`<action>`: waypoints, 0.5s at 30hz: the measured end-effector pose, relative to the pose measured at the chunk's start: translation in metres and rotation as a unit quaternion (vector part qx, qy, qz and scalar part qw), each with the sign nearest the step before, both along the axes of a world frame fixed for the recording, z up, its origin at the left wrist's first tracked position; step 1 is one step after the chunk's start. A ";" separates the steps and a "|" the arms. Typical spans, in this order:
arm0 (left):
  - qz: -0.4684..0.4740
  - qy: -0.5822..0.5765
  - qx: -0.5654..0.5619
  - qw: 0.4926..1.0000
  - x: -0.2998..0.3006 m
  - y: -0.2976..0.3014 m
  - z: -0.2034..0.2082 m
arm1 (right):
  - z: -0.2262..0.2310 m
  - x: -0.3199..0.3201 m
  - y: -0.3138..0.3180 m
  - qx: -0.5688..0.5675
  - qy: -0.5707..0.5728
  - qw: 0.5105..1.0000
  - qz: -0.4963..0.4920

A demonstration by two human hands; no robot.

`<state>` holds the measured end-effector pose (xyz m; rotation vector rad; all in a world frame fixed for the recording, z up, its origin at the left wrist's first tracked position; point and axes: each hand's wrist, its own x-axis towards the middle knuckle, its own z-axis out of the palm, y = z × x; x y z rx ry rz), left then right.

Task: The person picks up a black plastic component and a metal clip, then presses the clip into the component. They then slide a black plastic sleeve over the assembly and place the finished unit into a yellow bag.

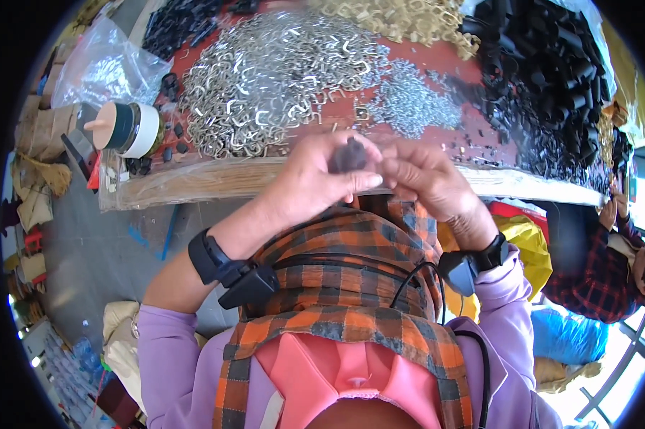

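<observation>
In front of my body, at the table's near edge, my left hand (316, 171) is closed around a small dark grey or black part (349, 156). Its thumb lies along the near side of that part. Just to the right, my right hand (426, 179) has thumb and fingertips pinched together close to the part; whatever is between them is too small to make out. Beyond my hands on the red tabletop lie a heap of silvery U-shaped metal pieces (236, 93) and a pile of small bluish-grey metal bits (414, 100).
Black cylindrical parts (544, 79) cover the table's right side; tan ring-like pieces (408, 18) lie at the back. A lidded jar (140, 130) stands at the left corner near a clear plastic bag (108, 68). Another person (601, 264) works at the right.
</observation>
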<state>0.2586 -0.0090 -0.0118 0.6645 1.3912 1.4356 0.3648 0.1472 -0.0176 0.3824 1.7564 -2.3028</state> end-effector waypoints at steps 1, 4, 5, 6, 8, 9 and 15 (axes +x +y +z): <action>-0.003 0.058 0.010 0.998 0.006 0.003 -0.001 | -0.001 0.006 -0.003 -0.124 -0.019 0.992 -0.009; 0.002 0.170 0.074 0.983 0.016 0.004 -0.007 | -0.008 0.021 -0.012 -0.229 -0.034 0.973 -0.025; 0.011 0.223 0.106 0.969 0.020 0.004 -0.008 | -0.010 0.026 -0.014 -0.281 -0.043 0.958 -0.027; 0.008 0.225 0.106 0.969 0.025 0.004 -0.009 | -0.012 0.030 -0.016 -0.282 -0.040 0.958 -0.029; 0.033 0.170 0.081 0.982 0.034 0.005 -0.011 | -0.016 0.037 -0.020 -0.302 -0.035 0.951 -0.056; 0.046 0.142 0.069 0.986 0.037 0.005 -0.012 | -0.017 0.039 -0.021 -0.312 -0.032 0.947 -0.069; 0.054 0.093 0.018 0.994 0.039 0.009 -0.013 | -0.022 0.040 -0.019 -0.329 -0.037 0.939 -0.098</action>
